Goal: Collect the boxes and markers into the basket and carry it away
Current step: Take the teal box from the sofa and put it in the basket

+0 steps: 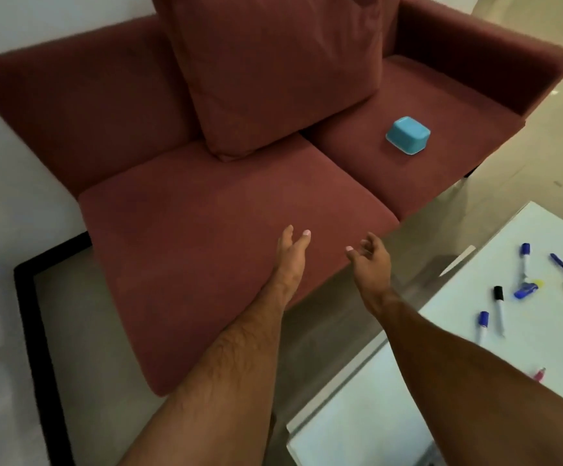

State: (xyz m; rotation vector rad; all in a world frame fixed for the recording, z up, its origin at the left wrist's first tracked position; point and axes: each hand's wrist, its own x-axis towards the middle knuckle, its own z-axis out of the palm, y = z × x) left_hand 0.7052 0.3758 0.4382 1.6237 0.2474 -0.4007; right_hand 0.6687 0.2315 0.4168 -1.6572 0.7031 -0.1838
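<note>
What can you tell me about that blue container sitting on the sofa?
The blue container is a small, rounded-rectangular tub that looks like plastic, light blue all over. It appears to sit upside down, flat base up and wider rim pressed into the right seat cushion of the red sofa. Only the cushion touches it; both hands are well short of it.

Basket [408, 135]: small, light blue, plastic, rounded corners; lies upside down on the right sofa seat cushion, alone. Markers on the white tabletop at right, all lying flat and scattered: blue-capped marker [525, 258] farthest back, black-capped marker [499, 309] nearer, second blue-capped marker [483, 326] nearest. Each lies apart from the others.
</note>
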